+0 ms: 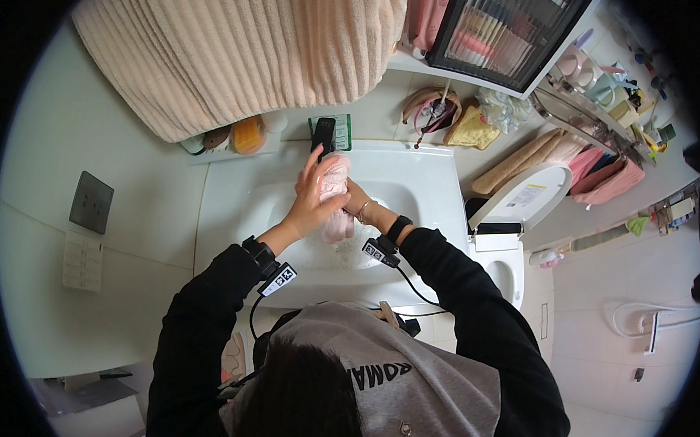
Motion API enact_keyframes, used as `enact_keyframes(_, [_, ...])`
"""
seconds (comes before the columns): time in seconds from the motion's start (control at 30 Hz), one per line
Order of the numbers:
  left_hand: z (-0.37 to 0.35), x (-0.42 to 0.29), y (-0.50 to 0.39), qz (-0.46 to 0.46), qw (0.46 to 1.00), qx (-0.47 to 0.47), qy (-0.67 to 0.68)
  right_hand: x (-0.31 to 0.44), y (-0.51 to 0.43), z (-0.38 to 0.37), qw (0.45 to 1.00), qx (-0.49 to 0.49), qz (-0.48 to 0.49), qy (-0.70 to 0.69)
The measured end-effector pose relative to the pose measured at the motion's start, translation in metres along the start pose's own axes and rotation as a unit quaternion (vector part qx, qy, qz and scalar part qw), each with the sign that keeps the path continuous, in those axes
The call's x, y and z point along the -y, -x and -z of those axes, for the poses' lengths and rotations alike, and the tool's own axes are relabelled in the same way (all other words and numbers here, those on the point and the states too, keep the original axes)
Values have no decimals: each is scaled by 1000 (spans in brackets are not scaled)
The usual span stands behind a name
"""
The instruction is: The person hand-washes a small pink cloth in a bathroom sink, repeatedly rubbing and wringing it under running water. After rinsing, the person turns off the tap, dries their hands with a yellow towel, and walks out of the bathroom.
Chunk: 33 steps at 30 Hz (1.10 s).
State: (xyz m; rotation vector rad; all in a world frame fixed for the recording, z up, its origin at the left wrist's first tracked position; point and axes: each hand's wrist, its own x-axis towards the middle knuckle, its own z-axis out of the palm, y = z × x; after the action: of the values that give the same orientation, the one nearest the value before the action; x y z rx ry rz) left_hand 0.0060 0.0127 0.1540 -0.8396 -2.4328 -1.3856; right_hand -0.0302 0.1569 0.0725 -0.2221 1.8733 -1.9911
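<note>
A wet, bunched pink cloth is held upright between my two hands above the white washbasin. My left hand presses its palm and thumb against the cloth's left side, and its index finger points up towards the black faucet. On the other side my right hand grips the cloth; most of its fingers are hidden behind it. The cloth's lower end hangs close to foamy water in the bowl, but whether it touches the water I cannot tell.
A large ribbed beige towel hangs over the basin's back left. Behind the faucet lies a green-and-white packet. A soap tray stands back left. To the right are a toilet with raised lid and a storage cabinet above.
</note>
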Motion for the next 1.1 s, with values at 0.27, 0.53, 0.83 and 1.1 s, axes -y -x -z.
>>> enact_keyframes(0.27, [22,36,6,-348,885,-13,-309,34,-7,-7,979,152,-56,123])
enact_keyframes(0.53, [36,58,15,-492,753,39,-434,47,8,-3,928,285,-119,208])
enact_keyframes(0.83, [29,42,14,-400,808,84,-424,5,9,-6,913,285,-25,291])
enact_keyframes(1.1, [26,33,22,-166,884,190,-394,1,18,-15,837,156,7,525])
